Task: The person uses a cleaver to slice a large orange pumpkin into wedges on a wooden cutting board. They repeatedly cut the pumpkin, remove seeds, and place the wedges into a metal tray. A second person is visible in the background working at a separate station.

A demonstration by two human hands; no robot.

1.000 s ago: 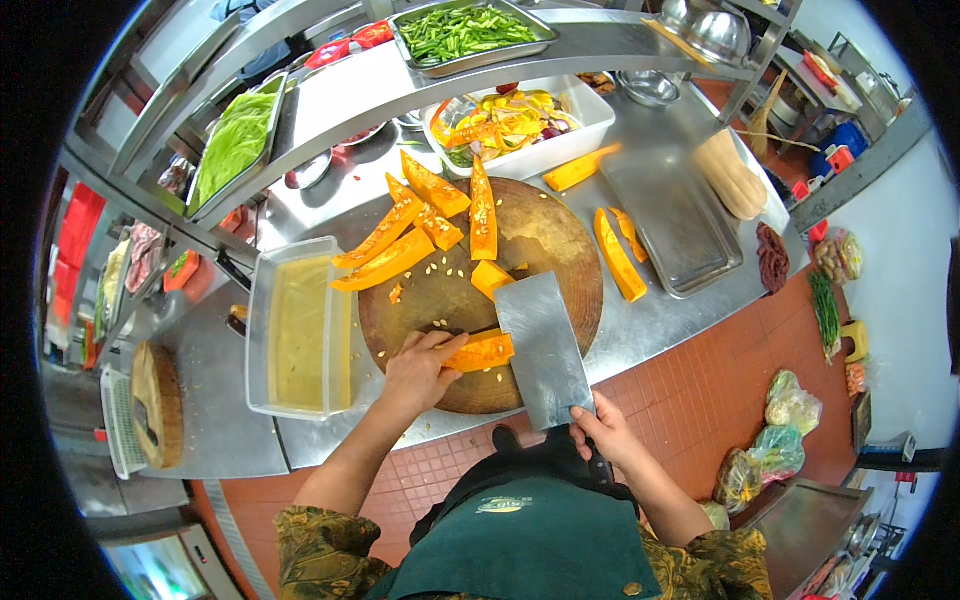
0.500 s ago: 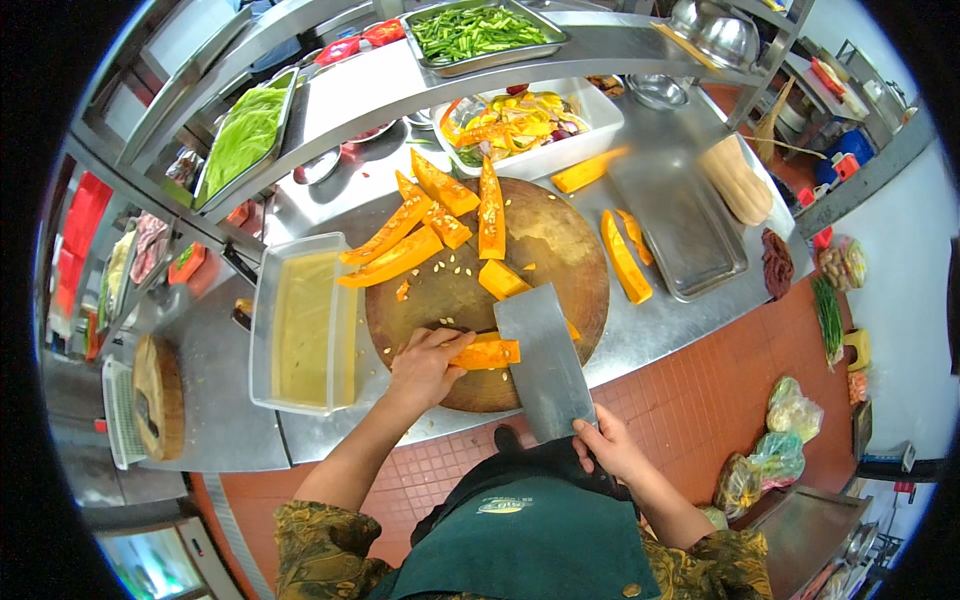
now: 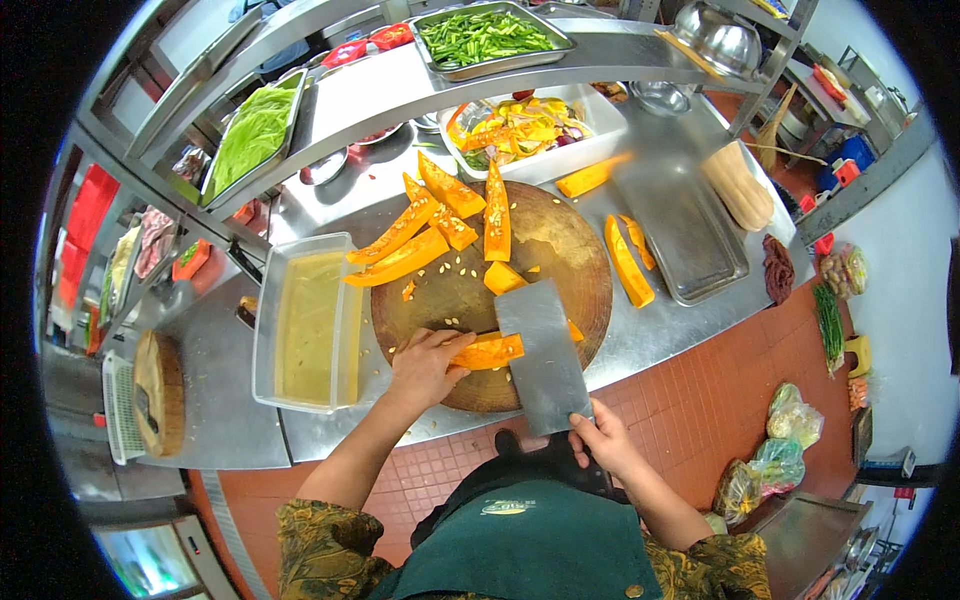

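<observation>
My left hand point(image 3: 425, 372) is closed over a squash wedge point(image 3: 490, 351), pressing it onto the round wooden chopping board point(image 3: 560, 230). My right hand point(image 3: 600, 438) grips a broad cleaver point(image 3: 545, 355) near its handle, which the hand mostly hides. The blade stands at the right end of the held wedge and covers part of the board. Behind it lies a squash chunk point(image 3: 503, 278), and a bit of orange flesh shows at the blade's right. Several seeded squash wedges point(image 3: 400, 260) lie at the board's far left, with loose seeds scattered near them.
A clear tub point(image 3: 308, 330) of yellowish liquid stands left of the board. To the right are cut squash strips point(image 3: 627, 265), a metal tray point(image 3: 690, 240) and a whole squash point(image 3: 737, 185). Behind sits a white bin point(image 3: 600, 125) of scraps, beneath a metal shelf point(image 3: 610, 55).
The whole view has shifted slightly. Both hands keep their holds, and the cleaver stays close to the same spot at the wedge's right end.
</observation>
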